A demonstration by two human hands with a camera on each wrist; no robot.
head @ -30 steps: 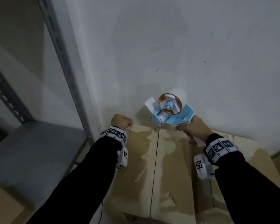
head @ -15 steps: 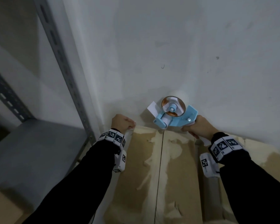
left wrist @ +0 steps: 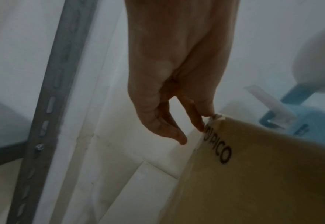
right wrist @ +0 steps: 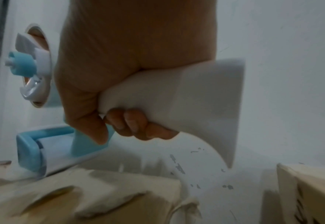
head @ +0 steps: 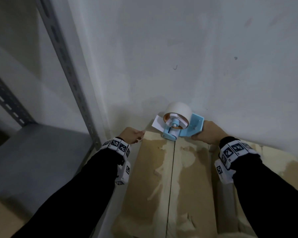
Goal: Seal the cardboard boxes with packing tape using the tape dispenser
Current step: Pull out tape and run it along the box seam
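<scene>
Pictured at the far edge of a cardboard box (head: 155,177), against the wall: tape dispenser (head: 181,125) clamped by its white handle in the right hand (head: 207,133), fingers wrapped tight, roller just ahead of the knuckles and set down on the far end of the centre seam (head: 172,177). Left hand (head: 131,137) steadying the box's far left corner (left wrist: 218,117), fingers loose and straight, fingertips (left wrist: 199,122) touching the torn edge. Best done now by pressing the roller firmly onto the seam, then drawing straight back along it towards the body, left hand bracing against any slide. Tape end possibly already stuck down; too blurred under the roller to tell. Second box (right wrist: 309,189) just right of the gripping hand
</scene>
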